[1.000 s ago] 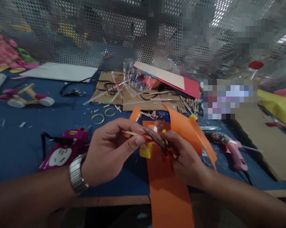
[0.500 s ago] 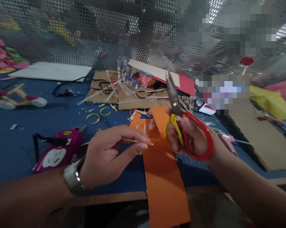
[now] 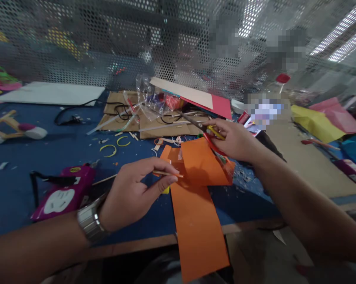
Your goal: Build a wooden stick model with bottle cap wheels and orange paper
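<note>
My left hand (image 3: 133, 193), with a metal watch on the wrist, pinches a thin wooden stick (image 3: 166, 173) between thumb and fingertips. The stick's tip looks orange and lies over the orange paper (image 3: 195, 225), which hangs past the table's front edge. Farther back on the right, my right hand (image 3: 237, 138) is closed on scissors (image 3: 209, 138) with red and yellow handles. Their blades point up and left, over the brown cardboard. Below the scissors, a wide orange flap (image 3: 204, 165) lies across the paper.
A purple glue-gun-like box with a cord (image 3: 65, 189) sits left of my left hand. Yellow rings (image 3: 108, 150) and scraps litter the blue table (image 3: 71, 150). Behind are brown cardboard (image 3: 115, 120), plastic bags and a perforated metal screen (image 3: 112, 47). A large cardboard sheet (image 3: 308, 165) lies right.
My right hand has carried the scissors away from me, lowering and tilting them leftward. The wide orange flap now shows fully beneath. My left hand still pinches the stick, and the view has shifted slightly.
</note>
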Tool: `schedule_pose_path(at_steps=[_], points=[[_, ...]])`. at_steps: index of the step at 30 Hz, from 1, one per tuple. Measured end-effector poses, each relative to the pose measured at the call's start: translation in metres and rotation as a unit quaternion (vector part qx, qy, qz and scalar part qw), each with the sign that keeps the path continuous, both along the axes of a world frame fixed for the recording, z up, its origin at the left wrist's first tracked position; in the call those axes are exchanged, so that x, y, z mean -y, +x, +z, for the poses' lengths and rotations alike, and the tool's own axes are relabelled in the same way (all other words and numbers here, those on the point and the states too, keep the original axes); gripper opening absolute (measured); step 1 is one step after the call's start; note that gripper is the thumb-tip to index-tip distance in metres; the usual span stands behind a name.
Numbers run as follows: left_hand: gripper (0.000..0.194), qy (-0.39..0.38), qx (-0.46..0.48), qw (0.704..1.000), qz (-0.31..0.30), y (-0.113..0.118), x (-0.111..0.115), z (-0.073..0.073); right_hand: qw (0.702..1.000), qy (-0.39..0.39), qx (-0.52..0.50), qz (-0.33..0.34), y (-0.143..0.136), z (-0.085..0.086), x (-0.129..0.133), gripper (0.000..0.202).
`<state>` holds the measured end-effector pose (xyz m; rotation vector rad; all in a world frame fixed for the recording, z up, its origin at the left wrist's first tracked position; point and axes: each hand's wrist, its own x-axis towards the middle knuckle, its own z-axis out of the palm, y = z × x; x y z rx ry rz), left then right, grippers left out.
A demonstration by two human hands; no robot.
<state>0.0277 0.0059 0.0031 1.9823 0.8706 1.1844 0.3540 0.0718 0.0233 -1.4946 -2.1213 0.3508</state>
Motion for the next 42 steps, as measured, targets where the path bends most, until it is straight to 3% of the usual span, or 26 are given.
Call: schedule_pose_path(at_steps=[7, 12, 17, 21, 23, 25, 27, 28, 35, 42], points=[[0.01, -0.01, 0.001, 1.0, -0.015, -0.001, 0.0, -0.004, 0.998, 0.014, 0.063, -0.004, -0.008, -0.026, 0.0, 0.053], [0.011, -0.024, -0.002, 0.999, -0.029, 0.0, 0.0, -0.005, 0.996, 0.009, 0.079, -0.035, -0.005, -0.035, -0.001, 0.055], [0.01, -0.029, -0.012, 0.999, -0.03, 0.0, 0.0, -0.004, 0.99, -0.003, 0.137, -0.042, -0.002, -0.026, 0.0, 0.049], [0.013, -0.036, -0.01, 0.999, -0.031, 0.001, 0.0, -0.003, 0.978, 0.011, 0.203, -0.042, -0.01, -0.006, 0.014, 0.035], [0.012, -0.04, -0.006, 0.999, -0.03, 0.001, 0.0, -0.004, 0.987, 0.052, 0.152, -0.006, -0.023, 0.007, 0.03, 0.024], [0.012, -0.042, -0.003, 0.999, -0.026, 0.001, 0.0, -0.005, 0.993, 0.051, 0.043, 0.093, -0.04, 0.016, 0.049, 0.021], [0.012, -0.038, 0.0, 0.999, -0.019, 0.002, -0.001, -0.005, 0.98, 0.017, -0.017, 0.199, -0.057, 0.019, 0.066, 0.035], [0.012, -0.035, 0.002, 0.999, -0.017, 0.002, -0.001, -0.005, 0.977, 0.012, -0.028, 0.212, -0.064, 0.018, 0.072, 0.04], [0.005, -0.037, -0.012, 0.999, -0.022, 0.003, 0.001, -0.002, 0.963, 0.048, -0.172, 0.201, -0.074, -0.004, 0.074, 0.012], [0.009, -0.044, -0.013, 0.999, -0.025, 0.005, 0.0, -0.004, 0.958, 0.049, -0.186, 0.213, -0.075, -0.008, 0.074, 0.004]])
